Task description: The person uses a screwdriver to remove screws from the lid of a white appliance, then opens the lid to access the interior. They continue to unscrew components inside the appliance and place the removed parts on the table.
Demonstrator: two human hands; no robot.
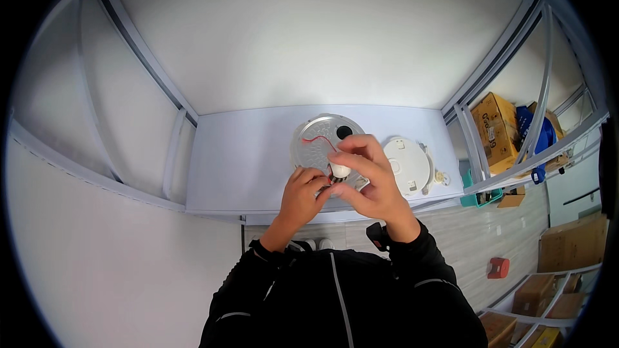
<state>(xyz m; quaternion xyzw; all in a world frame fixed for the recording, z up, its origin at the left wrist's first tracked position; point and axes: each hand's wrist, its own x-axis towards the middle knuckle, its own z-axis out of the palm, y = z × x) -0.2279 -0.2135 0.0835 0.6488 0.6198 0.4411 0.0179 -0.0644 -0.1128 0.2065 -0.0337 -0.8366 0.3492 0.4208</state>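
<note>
A round silver metal plate (305, 150) with an embossed pattern and a dark round area (343, 131) lies on the white worktop (238, 154). Over it, my right hand (377, 190) grips a small white cylindrical part (341, 169) between thumb and fingers, its dark lower end facing my left. My left hand (301, 194) is closed at that dark end, where thin red and black wires meet the part; exactly what its fingertips pinch is hidden. A loose red wire (316, 138) runs up across the plate.
A white round housing (405, 164) and a pale coiled cord (442, 178) lie right of the plate. Metal frames (174, 90) flank the worktop. Cardboard boxes (493, 132), a blue item (541, 135) and a teal bin (483, 200) are at the right; a red stool (498, 268) stands below.
</note>
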